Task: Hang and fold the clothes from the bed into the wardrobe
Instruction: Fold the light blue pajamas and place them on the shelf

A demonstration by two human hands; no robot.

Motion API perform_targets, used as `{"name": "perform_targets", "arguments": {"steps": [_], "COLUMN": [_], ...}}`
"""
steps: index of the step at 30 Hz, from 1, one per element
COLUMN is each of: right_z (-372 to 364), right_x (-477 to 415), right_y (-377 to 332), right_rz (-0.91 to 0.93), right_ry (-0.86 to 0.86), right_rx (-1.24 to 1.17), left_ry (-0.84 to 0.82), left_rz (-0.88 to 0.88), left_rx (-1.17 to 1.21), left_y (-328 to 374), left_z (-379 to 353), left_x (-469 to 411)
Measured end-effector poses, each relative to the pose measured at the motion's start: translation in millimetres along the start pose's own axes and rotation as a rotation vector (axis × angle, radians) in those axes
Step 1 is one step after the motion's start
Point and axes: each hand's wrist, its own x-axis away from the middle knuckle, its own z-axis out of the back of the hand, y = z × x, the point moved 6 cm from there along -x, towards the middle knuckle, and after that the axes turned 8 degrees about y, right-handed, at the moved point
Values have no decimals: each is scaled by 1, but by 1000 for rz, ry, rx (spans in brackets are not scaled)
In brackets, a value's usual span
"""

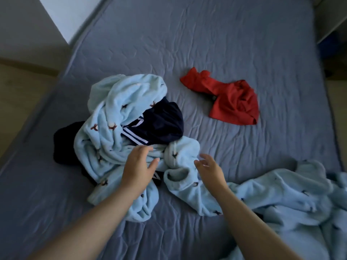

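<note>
A pale blue fleece garment [112,113] with small embroidered figures lies heaped on the bed [225,44]. A navy garment with white stripes [159,124] is tangled in its middle. A second pale blue fleece piece [272,194] spreads to the lower right. Further back, a red garment [232,102] is crumpled on its own. My left hand [139,166] hovers over the near edge of the heap with relaxed fingers. My right hand [208,167] is just beside a fleece cuff, fingers loosely spread. Neither hand holds anything.
The bed's grey-blue sheet is wrinkled and stretches far back and right. A dark garment [63,139] pokes out at the heap's left side. The floor [22,91] runs along the bed's left edge, and white furniture [330,14] stands at the top right.
</note>
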Motion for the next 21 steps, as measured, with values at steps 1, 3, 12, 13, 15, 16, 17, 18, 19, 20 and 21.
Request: {"name": "perform_targets", "arguments": {"steps": [1, 3, 12, 13, 15, 16, 17, 18, 19, 20, 21], "right_z": [14, 54, 185, 199, 226, 238, 251, 265, 278, 291, 303], "right_x": [2, 7, 35, 37, 39, 39, 39, 38, 36, 33, 29], "right_y": [15, 55, 190, 203, 228, 240, 255, 270, 284, 297, 311], "right_rz": [-22, -73, -215, -229, -243, -250, -264, -278, -283, -287, -288], "right_ry": [20, 69, 206, 218, 233, 239, 248, 255, 262, 270, 279], "right_rx": [12, 29, -79, -103, -115, -111, -109, -104, -92, -77, -60], "left_ry": [-20, -75, -304, -328, -367, -383, -404, -426, -450, -478, -510], "left_rz": [-8, -29, -158, -175, -208, -213, -214, -215, -216, -223, -226], "left_rx": [2, 12, 14, 7, -7, -14, -20, -25, -30, -36, -44], "left_y": [12, 44, 156, 167, 189, 197, 207, 217, 226, 235, 244], "left_z": [-12, -45, -173, -189, -221, -235, -251, -269, -286, -304, -322], "left_x": [5, 20, 92, 100, 114, 121, 128, 136, 144, 150, 156]}}
